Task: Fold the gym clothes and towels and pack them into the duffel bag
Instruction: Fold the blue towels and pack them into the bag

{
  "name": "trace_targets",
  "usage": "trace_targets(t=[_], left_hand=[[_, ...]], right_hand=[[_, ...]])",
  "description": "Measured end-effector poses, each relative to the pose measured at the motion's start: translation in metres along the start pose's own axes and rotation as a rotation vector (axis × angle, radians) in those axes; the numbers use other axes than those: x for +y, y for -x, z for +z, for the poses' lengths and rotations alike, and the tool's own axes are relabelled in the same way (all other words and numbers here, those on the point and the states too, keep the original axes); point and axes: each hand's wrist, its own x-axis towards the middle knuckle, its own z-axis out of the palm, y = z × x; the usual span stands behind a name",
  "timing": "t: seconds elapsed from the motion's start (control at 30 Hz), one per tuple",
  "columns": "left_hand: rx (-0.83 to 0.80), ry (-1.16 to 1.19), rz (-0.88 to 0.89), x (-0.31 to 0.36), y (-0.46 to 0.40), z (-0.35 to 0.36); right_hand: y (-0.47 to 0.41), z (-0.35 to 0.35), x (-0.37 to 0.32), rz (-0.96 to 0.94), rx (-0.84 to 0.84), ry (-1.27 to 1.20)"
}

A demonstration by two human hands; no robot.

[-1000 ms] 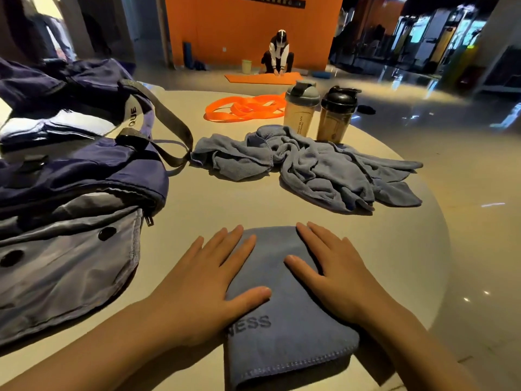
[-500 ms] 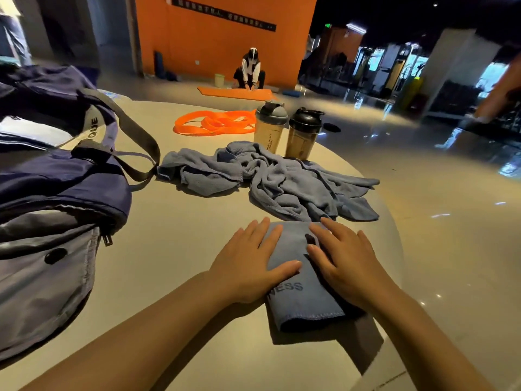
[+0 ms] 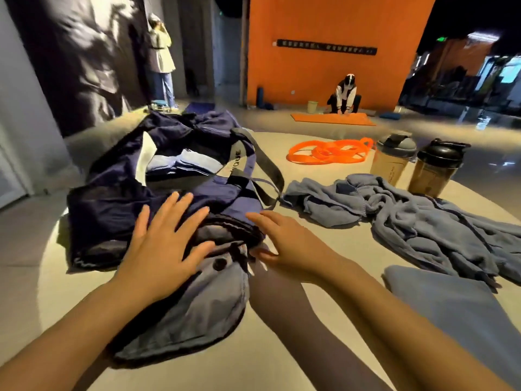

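A navy and grey duffel bag (image 3: 112, 204) lies open on the round table, with folded pale clothes (image 3: 180, 165) showing inside. My left hand (image 3: 163, 246) hovers flat with spread fingers over the bag's near end. My right hand (image 3: 284, 244) is open beside the bag's zipper end, fingers pointing left. The folded blue-grey towel (image 3: 456, 311) lies at the right, apart from both hands. A crumpled blue-grey towel (image 3: 408, 218) is spread across the table behind it.
Two shaker bottles (image 3: 392, 159) (image 3: 437, 170) stand at the back right, beside orange resistance bands (image 3: 329, 150). The beige table (image 3: 282, 362) curves away at the left edge. A person kneels on an orange mat (image 3: 332, 119) beyond; another stands at the far left.
Both hands have left the folded towel and moved left to the duffel bag. The view has swung left, so the folded towel now sits at the right.
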Motion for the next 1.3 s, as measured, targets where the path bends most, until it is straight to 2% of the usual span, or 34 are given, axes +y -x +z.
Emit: trace_targets(t=[0.1, 0.27, 0.37, 0.5, 0.77, 0.9, 1.17, 1.3], left_hand=[[-0.077, -0.04, -0.118, -0.048, 0.017, 0.011], [-0.068, -0.075, -0.107, -0.063, 0.022, 0.031], [-0.049, -0.104, -0.086, -0.062, 0.025, 0.031], [-0.062, -0.127, -0.068, -0.054, 0.037, 0.027], [-0.077, -0.024, -0.041, 0.004, 0.113, -0.004], [-0.072, -0.001, -0.043, 0.045, 0.159, -0.014], [0.043, 0.108, -0.024, 0.101, 0.213, -0.016], [0.073, 0.226, -0.034, 0.111, 0.217, -0.016]], right_hand=[[-0.043, 0.024, -0.014, -0.017, 0.032, -0.024], [-0.053, 0.07, -0.023, 0.028, 0.207, -0.06], [-0.045, 0.066, -0.018, 0.029, 0.195, -0.137], [-0.022, 0.059, -0.017, 0.01, 0.152, -0.111], [0.067, 0.05, -0.034, -0.02, 0.115, -0.05], [0.127, 0.054, -0.044, -0.012, 0.18, 0.005], [0.211, 0.05, -0.062, 0.09, 0.231, 0.052], [0.222, 0.051, -0.062, 0.121, 0.224, -0.019]])
